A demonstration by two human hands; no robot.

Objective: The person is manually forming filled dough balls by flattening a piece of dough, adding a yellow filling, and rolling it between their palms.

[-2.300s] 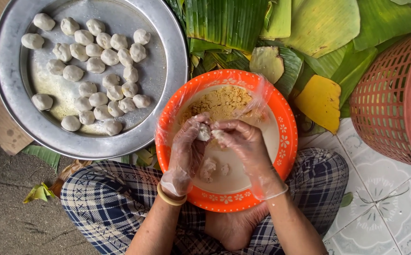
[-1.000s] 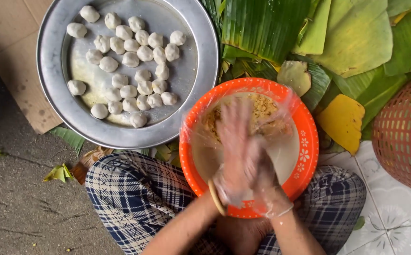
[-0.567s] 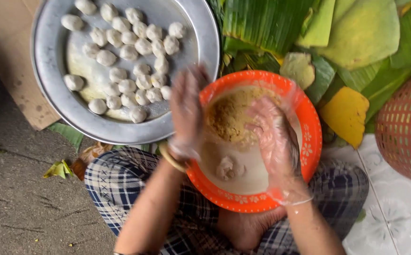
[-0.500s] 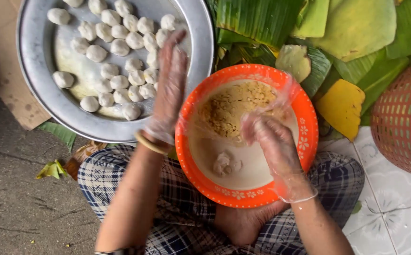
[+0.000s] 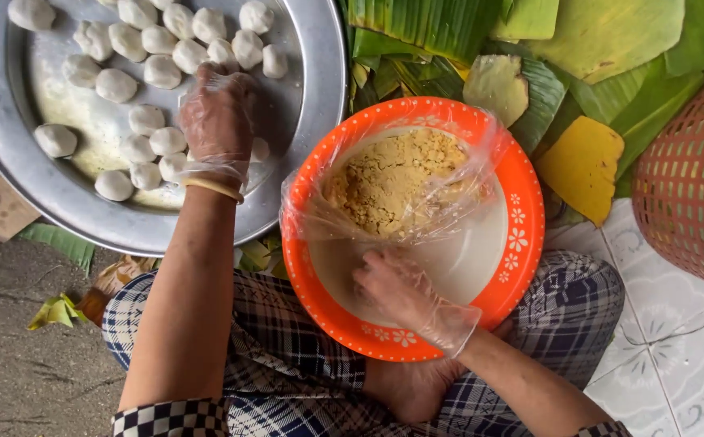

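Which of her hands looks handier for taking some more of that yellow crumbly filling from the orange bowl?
Probably the right hand: it already rests inside the orange bowl, just below the yellow filling in its clear plastic bag. The left hand is over the metal tray, among the white dough balls.

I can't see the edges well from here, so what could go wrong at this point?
The left hand is down among the dough balls in the metal tray; packed this close, they may stick or get dented. The orange bowl rests on the lap under the right hand and could tip, spilling the yellow filling from its loose plastic bag.
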